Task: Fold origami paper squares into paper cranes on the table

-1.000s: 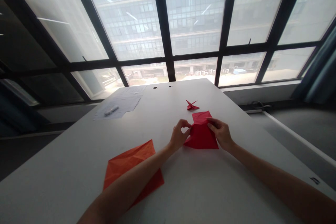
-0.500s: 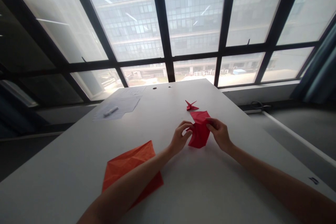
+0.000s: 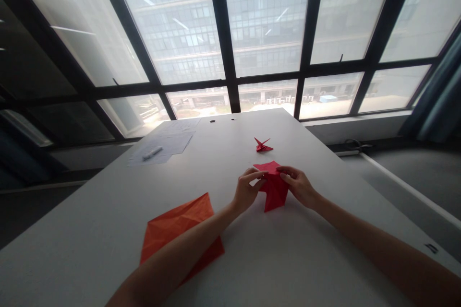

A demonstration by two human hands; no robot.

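Observation:
A creased red sheet of paper (image 3: 276, 193) is held up just over the white table, between both hands. My left hand (image 3: 247, 189) pinches its left edge with thumb and fingers. At the upper right side, my right hand (image 3: 299, 185) grips the same paper, fingers closed on it. Beyond the paper stands a small folded red origami figure (image 3: 263, 145) with thin pointed ends. A creased orange sheet of paper (image 3: 176, 225) lies flat at the left, partly covered by my left forearm.
White printed sheets (image 3: 169, 141) lie at the table's far left, with a white marker-like tube (image 3: 152, 152) on top. The white table (image 3: 223, 153) reaches toward large windows. A small dark mark (image 3: 431, 248) is near its right edge.
The red paper has been bent and turned between my hands; its top sits lower and its outline differs. My left fingers have shifted onto its upper left part.

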